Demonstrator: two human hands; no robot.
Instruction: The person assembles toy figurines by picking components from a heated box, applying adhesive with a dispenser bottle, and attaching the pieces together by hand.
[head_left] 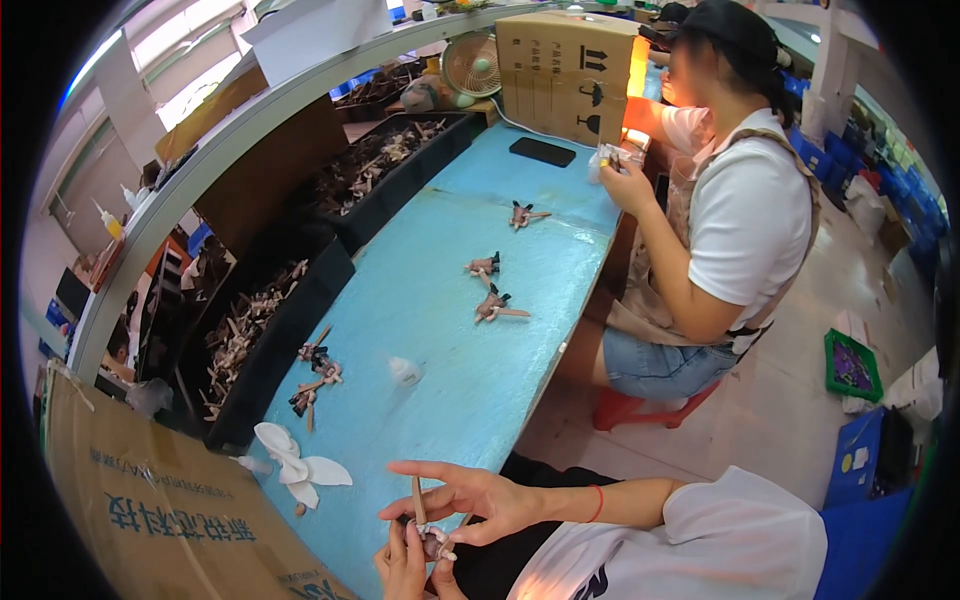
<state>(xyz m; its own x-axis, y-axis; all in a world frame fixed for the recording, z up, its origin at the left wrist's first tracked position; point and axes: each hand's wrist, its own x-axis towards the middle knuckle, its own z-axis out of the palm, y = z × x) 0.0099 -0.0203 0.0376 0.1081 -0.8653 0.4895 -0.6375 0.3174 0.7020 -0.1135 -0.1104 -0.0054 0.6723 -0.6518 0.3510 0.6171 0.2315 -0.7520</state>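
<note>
Low in the head view, a small brown figurine (432, 543) with a long tan stick-like part standing up from it is between my two hands. My left hand (402, 565) grips its body from below with the fingertips. Around its upper side are the fingers of my right hand (490, 500), the thumb against the body and the index finger stretched past the stick-like part. Beyond my hands, on the blue tabletop (440, 350), lie white petal-shaped pieces (295, 468), a small white bottle (403, 372) and several similar figurines (318, 375).
Black bins (345, 245) full of brown parts line the table's left side. A large cardboard box (180, 510) stands at the near left. Farther along are a black phone (542, 152), another carton (565, 75) and a fan (470, 65). At right, a seated co-worker (745, 220) handles a small piece.
</note>
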